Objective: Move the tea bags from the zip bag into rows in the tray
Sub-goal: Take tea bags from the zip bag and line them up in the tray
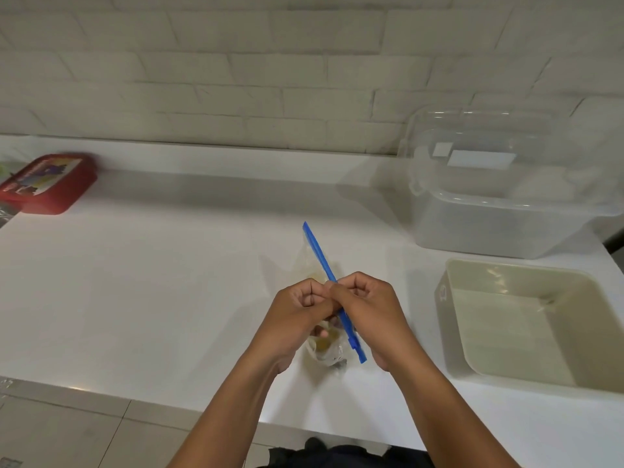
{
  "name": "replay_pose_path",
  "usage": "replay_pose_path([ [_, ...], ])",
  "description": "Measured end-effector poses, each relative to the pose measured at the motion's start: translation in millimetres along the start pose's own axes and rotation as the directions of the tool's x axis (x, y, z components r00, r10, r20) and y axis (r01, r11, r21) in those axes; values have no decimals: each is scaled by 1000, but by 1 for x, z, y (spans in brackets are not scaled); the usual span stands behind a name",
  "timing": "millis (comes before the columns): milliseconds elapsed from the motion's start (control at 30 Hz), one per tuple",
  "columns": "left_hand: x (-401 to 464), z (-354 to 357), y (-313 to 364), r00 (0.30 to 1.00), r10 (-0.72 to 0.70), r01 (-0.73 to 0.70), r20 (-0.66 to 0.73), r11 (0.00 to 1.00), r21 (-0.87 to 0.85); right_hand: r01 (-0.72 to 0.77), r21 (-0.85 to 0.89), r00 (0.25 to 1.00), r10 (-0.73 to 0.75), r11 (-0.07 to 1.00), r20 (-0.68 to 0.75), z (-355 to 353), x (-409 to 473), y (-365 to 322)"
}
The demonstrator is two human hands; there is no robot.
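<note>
Head view looks down on a white desk [152, 298] where 2 hands meet near the middle, both curled into loose fists around the top of a clear zip bag [326, 351]. Left hand [299, 310] has its fingers folded in and its thumb pressed toward the other hand, pinching the bag's upper edge just left of the blue zip strip [334, 288]. Right hand [369, 304] is closed the same way, its fingers curled and pinching that edge from the right side, so the knuckles of the 2 hands touch above the bag. That blue strip runs as a slanted line from far left to near right, passing between the hands, with its far end sticking up free and its near end poking out below the right wrist. Under the hands the body of the bag hangs down to the desk, and pale yellowish tea bags [324, 344] show blurred through the plastic; their count cannot be told. To the right, near the desk's edge, sits a beige tray [454, 332], well apart from the bag. Farther right and farther back stands a clear plastic tub [499, 228] with a clear lid leaning behind it. At the far left lies a red box [47, 184] with a printed lid.
</note>
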State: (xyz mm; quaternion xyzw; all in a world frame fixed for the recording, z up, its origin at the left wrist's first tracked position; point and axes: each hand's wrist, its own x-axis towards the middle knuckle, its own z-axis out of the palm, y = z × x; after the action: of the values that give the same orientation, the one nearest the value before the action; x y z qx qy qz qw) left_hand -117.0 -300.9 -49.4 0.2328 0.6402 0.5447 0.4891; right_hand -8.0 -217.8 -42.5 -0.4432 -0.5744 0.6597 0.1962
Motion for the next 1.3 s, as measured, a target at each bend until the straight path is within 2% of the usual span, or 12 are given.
replay_pose_path([
  [167,-3,-8,-5,999,2,1,47,998,-67,-116,153,989,100,981,105,-10,0,-1],
  [233,-3,-11,-3,1000,1,1,23,996,-90,-72,116,997,68,991,35,-13,2,0],
  [333,-3,-16,6,990,35,-44,-138,997,-68,51,-16,981,-53,999,-187,-22,8,2],
  [433,-2,-23,15,943,144,-98,-299,982,162,91,-174,953,-137,980,-272,-30,7,-1],
  [567,-3,-27,22,894,261,-100,-364,908,406,107,-369,927,-227,923,-298,-33,0,1],
  [633,-1,-33,25,876,321,-67,-360,820,568,132,-555,890,-344,822,-298,-34,-3,4],
  [700,2,-40,29,881,392,-76,-265,670,738,204,-762,841,-509,615,-185,-35,-1,7],
  [800,13,-44,41,895,437,-271,84,387,881,370,-879,789,-601,300,126,-28,8,1],
  [900,25,-37,55,842,432,-449,323,229,864,537,-826,731,-583,171,355,-16,22,-14],
  [1100,28,-21,45,702,701,-365,127,201,909,420,-771,829,-548,478,112,-16,34,-36],
  [1233,12,-1,10,672,683,-138,-286,496,857,309,-673,886,-461,673,-55,-19,38,-23],
  [1300,9,1,-2,756,504,-41,-417,673,739,285,-623,909,-412,729,-66,-20,36,-13],
])
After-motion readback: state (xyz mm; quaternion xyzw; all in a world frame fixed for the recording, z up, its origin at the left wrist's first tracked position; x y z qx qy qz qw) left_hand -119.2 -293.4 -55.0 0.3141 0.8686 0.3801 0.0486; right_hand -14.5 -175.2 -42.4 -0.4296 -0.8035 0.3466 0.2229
